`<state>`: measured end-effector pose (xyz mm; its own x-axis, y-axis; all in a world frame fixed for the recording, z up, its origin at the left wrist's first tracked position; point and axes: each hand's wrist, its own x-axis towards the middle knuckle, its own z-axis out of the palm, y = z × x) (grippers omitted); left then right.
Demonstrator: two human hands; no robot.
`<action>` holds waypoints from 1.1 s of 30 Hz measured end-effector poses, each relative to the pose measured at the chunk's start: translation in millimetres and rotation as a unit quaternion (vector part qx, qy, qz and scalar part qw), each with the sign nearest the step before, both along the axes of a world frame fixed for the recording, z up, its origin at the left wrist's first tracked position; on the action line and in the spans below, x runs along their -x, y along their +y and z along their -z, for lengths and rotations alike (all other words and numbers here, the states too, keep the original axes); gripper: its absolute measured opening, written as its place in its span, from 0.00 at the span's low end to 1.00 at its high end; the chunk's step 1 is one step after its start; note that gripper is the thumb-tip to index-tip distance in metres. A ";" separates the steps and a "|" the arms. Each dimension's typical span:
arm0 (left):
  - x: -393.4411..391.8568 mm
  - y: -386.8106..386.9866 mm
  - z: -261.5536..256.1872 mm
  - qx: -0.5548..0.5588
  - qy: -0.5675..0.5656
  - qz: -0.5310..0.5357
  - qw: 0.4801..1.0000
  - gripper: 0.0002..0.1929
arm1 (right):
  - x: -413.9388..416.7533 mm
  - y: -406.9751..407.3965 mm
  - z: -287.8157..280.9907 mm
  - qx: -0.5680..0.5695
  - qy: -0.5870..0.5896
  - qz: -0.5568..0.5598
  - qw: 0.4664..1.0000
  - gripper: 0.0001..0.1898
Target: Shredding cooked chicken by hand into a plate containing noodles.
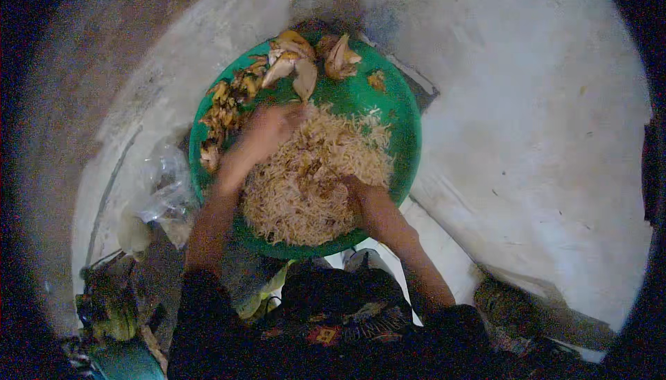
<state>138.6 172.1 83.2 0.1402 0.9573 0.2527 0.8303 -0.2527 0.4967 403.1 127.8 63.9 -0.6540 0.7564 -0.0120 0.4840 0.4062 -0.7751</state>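
Observation:
A wide round green tray (411,135) lies in front of me with a large heap of pale brown shredded meat (322,208), apparently chicken, spread over it. My left hand (273,128) is over the heap's upper left edge, blurred by motion. Whether it grips anything is unclear. The fingers of my right hand (361,190) reach into the shreds on the right side and are partly hidden there. Large yellow-skinned meat pieces (291,63) rest at the tray's far edge, beside another piece (342,57). Smaller browned scraps (223,107) line the left rim.
A clear plastic bag (169,187) lies left of the tray. Pale sheeting (530,120) with creases covers the floor to the right. A small scrap (376,80) sits near the tray's upper right rim. Dark clutter (112,297) and a bluish object (127,362) are at lower left.

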 end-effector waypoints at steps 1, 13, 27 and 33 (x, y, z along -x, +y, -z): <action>-5.5 24.5 30.0 -0.067 -0.008 0.048 0.997 0.14 | -0.8 -3.9 -0.5 -0.002 0.000 -0.003 1.000 0.15; -82.9 206.1 108.2 -0.023 0.160 0.143 0.976 0.18 | -53.1 -22.9 15.1 0.052 0.091 0.170 0.980 0.13; -57.4 97.6 42.4 -0.004 0.065 0.140 0.988 0.16 | -60.8 -2.2 21.9 0.103 0.106 0.231 0.962 0.13; -111.8 104.1 42.9 0.253 -0.089 0.037 0.963 0.12 | -44.4 -0.1 17.2 0.077 0.132 0.264 0.952 0.14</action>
